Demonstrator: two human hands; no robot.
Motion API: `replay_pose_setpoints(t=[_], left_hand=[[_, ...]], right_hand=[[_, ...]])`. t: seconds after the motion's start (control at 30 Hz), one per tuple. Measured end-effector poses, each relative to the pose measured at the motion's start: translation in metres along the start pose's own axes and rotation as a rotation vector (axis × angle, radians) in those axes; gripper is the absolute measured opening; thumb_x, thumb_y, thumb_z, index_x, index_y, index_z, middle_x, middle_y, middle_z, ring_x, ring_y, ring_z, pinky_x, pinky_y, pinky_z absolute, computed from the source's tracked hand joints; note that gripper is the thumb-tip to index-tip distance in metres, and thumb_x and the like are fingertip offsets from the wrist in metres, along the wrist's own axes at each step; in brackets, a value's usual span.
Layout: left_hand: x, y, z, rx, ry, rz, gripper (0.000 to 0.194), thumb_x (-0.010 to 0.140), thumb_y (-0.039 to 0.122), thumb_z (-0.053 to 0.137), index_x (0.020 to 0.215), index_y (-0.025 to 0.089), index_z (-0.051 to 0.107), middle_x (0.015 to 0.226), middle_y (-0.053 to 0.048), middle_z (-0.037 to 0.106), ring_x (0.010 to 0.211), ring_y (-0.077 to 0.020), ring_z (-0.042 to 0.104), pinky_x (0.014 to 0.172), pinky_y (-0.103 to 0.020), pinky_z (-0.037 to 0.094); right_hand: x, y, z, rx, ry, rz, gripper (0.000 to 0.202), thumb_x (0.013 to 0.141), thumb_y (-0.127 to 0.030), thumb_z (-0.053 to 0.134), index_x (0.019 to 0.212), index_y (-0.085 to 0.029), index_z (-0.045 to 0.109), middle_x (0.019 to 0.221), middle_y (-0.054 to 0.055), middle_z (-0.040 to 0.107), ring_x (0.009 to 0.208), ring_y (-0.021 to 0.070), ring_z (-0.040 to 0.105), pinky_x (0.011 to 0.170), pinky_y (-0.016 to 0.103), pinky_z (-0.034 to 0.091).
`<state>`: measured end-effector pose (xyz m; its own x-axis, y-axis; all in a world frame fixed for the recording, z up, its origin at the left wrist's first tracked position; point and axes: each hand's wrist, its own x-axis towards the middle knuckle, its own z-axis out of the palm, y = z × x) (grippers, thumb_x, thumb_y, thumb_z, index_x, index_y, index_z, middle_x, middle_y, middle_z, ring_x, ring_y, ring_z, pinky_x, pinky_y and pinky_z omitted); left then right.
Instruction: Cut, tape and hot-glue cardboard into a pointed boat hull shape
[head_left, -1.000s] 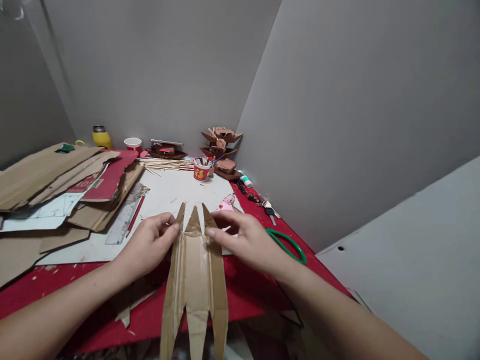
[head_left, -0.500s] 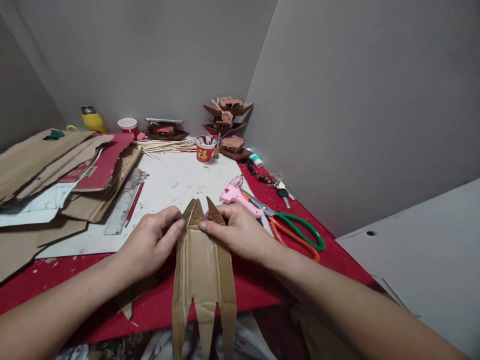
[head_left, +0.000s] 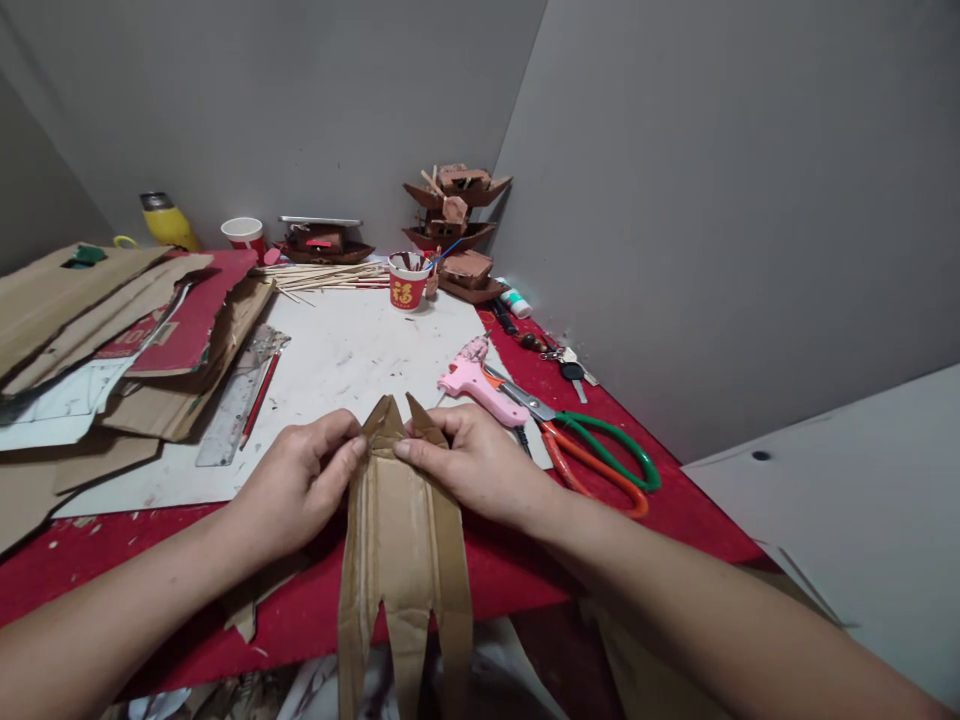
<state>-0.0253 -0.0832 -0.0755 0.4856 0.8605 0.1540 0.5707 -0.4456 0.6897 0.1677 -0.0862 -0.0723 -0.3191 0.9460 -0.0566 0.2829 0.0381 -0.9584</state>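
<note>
A brown cardboard cutout (head_left: 405,530) with pointed strips at both ends hangs between my hands over the table's front edge. My left hand (head_left: 304,480) pinches its upper left point, where the left strip meets the middle one. My right hand (head_left: 480,460) grips the upper right part, thumb on the middle panel and fingers behind the right strip. The left and middle points lean together at the top, while the right point stands apart. Just beyond my right hand lie a pink glue gun (head_left: 480,385) and scissors (head_left: 577,430) with green and orange handles.
Stacked cardboard sheets (head_left: 97,330) fill the left side, beside a ruler (head_left: 232,410) and red pencil (head_left: 261,400). At the back are a red cup (head_left: 406,285), thin sticks (head_left: 330,275), brown model boats (head_left: 457,225), and a yellow bottle (head_left: 169,222). Keys (head_left: 571,370) lie near the right wall.
The left and middle points of the cutout have come together, closing the gap between them. Both hands keep their hold. The view has shifted slightly.
</note>
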Motion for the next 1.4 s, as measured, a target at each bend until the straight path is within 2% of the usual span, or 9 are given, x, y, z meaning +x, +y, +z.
replay_pose_setpoints(t=[0.43,0.7,0.93,1.03,1.17,1.23,1.4], left_hand=[[0.003,-0.001,0.004,-0.053,-0.015,-0.02,0.023,0.091,0.029,0.04,0.073,0.019,0.05,0.062,0.003,0.047,0.058,-0.0139,0.045,0.055,-0.027,0.034],[0.007,-0.006,0.007,-0.082,-0.031,-0.033,0.023,0.091,0.03,0.04,0.074,0.018,0.051,0.063,0.003,0.047,0.06,-0.0143,0.045,0.056,-0.027,0.034],[0.004,-0.002,0.007,-0.1,0.056,-0.047,0.026,0.091,0.031,0.04,0.068,0.02,0.044,0.062,0.005,0.041,0.059,-0.0122,0.041,0.056,-0.025,0.033],[0.004,0.0,0.005,-0.096,0.071,-0.044,0.027,0.092,0.032,0.041,0.068,0.02,0.045,0.062,0.005,0.041,0.059,-0.0119,0.042,0.056,-0.024,0.034],[0.005,0.001,0.001,-0.048,0.079,-0.027,0.031,0.092,0.034,0.04,0.066,0.019,0.047,0.059,0.006,0.039,0.056,-0.0114,0.041,0.054,-0.024,0.033],[0.005,0.001,-0.002,-0.029,0.102,-0.014,0.03,0.092,0.033,0.041,0.068,0.018,0.051,0.058,0.006,0.042,0.055,-0.0112,0.042,0.053,-0.023,0.034],[0.005,0.002,-0.005,-0.082,0.16,0.025,0.019,0.089,0.029,0.051,0.079,0.017,0.062,0.067,0.003,0.059,0.062,-0.0118,0.053,0.059,-0.022,0.041]], right_hand=[[0.001,0.003,-0.001,0.024,-0.014,0.051,0.014,0.077,-0.02,0.057,0.067,-0.013,0.064,0.061,-0.003,0.054,0.056,0.0103,0.046,0.052,0.02,0.035],[0.003,0.007,0.0,0.04,-0.016,0.079,0.014,0.076,-0.021,0.057,0.066,-0.013,0.062,0.061,-0.002,0.052,0.056,0.0106,0.045,0.054,0.022,0.035],[0.006,0.004,0.0,-0.002,0.018,-0.006,0.016,0.078,-0.025,0.057,0.074,-0.012,0.065,0.064,-0.002,0.054,0.058,0.0111,0.046,0.056,0.022,0.036],[0.006,0.004,0.002,0.025,0.029,-0.079,0.016,0.079,-0.025,0.055,0.081,-0.013,0.066,0.07,-0.001,0.058,0.063,0.0119,0.049,0.058,0.022,0.038],[0.005,0.004,0.003,0.033,-0.007,-0.086,0.014,0.081,-0.024,0.054,0.08,-0.014,0.064,0.07,-0.001,0.057,0.065,0.012,0.049,0.058,0.022,0.038],[0.004,0.004,0.003,0.018,-0.015,-0.079,0.014,0.082,-0.023,0.054,0.077,-0.014,0.063,0.068,-0.002,0.055,0.063,0.0116,0.047,0.058,0.022,0.037],[0.001,0.004,0.005,-0.025,-0.038,-0.087,0.014,0.082,-0.021,0.053,0.076,-0.013,0.062,0.064,-0.003,0.05,0.06,0.0107,0.044,0.056,0.022,0.035]])
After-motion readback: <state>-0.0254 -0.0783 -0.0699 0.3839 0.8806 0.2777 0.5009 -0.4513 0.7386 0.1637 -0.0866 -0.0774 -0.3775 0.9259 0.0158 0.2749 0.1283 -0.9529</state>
